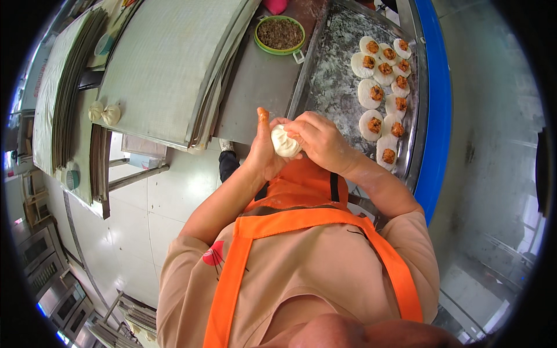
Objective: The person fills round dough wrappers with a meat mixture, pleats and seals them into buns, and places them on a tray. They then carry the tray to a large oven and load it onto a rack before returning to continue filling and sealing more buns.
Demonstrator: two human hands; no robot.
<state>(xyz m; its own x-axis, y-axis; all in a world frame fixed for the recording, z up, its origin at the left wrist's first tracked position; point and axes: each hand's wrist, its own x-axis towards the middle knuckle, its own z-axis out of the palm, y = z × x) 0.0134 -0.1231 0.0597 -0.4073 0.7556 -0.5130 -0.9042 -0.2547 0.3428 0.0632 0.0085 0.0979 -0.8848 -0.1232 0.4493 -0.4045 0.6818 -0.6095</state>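
My left hand cradles a pleated white dough bun, its thumb raised and smeared with orange filling. The fingers of my right hand pinch the bun's right side, where the folds gather. To the right, several round dough wrappers, each topped with orange-brown filling, lie in rows on a floured metal tray; some wrappers overlap. Two finished-looking buns sit at the near left corner of a mesh-covered stack of trays.
A green-rimmed bowl of dark minced filling stands on the metal table ahead. Stacked mesh trays rise at the left, with more stacks beyond. A blue edge strip borders the right side. Someone's shoe shows below the table.
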